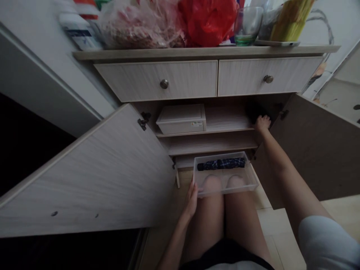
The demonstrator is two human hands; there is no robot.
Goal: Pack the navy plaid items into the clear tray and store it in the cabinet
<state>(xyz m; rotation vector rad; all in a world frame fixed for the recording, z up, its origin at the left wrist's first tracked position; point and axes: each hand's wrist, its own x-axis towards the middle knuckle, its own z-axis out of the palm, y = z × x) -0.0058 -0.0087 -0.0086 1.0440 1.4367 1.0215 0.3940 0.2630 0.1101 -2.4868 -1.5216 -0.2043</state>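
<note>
My left hand [192, 197] grips the left side of a clear plastic box [225, 189], which rests over my knees. Inside the box, along its far side, lies a folded dark plaid umbrella [221, 164]. My right hand [263, 123] reaches into the open cabinet, at the right end of the upper shelf [225, 118]. Its fingers are curled at a black object [253, 108] there, whose kind is lost in shadow. On the left of that same shelf sits a white lidded storage box [181, 116] with a small label.
The cabinet's left door [92, 180] and right door [317, 150] both stand wide open beside me. Above are two closed drawers with round knobs [164, 83]. The cabinet top carries a red plastic bag [208, 22], a glass [247, 28] and white bottles [78, 30].
</note>
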